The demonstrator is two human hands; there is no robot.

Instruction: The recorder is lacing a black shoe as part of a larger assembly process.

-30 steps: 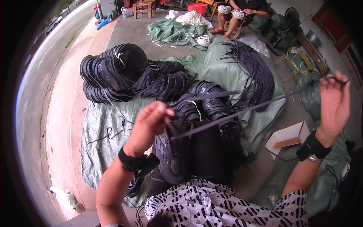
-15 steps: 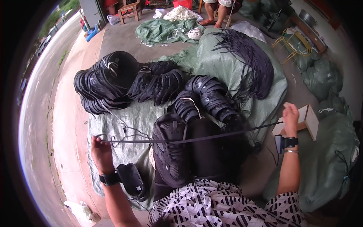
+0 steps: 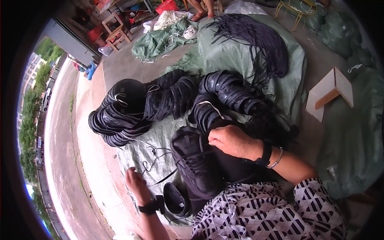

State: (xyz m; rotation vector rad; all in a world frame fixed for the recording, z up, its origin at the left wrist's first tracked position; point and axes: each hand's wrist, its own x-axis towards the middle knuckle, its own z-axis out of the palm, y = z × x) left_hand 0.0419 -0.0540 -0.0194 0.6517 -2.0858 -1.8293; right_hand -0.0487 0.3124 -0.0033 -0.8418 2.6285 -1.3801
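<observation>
A black lace-up shoe upper (image 3: 193,160) rests across my lap, toe toward me, with black lacing over its tongue. My right hand (image 3: 234,142) is closed in a pinch beside its upper right edge, the lace end mostly hidden by the fingers. To the left of the shoe, my left hand (image 3: 137,183) is curled around the black shoelace (image 3: 165,178), which runs slack toward the shoe's side. A hollow black piece with a small white label (image 3: 175,200) lies near my left wrist; its kind is unclear.
Stacked black shoe uppers (image 3: 120,108) and further stacks (image 3: 228,90) lie beyond my knees on green sheeting (image 3: 140,154). A bundle of dark laces (image 3: 266,44) drapes over a green sack. A wooden stand (image 3: 332,92) is at right. Someone's legs (image 3: 202,8) show at the back.
My right hand has come in from the far right to beside the shoe. My left hand has lowered. The lace, stretched taut across the shoe before, now hangs slack. The view has turned.
</observation>
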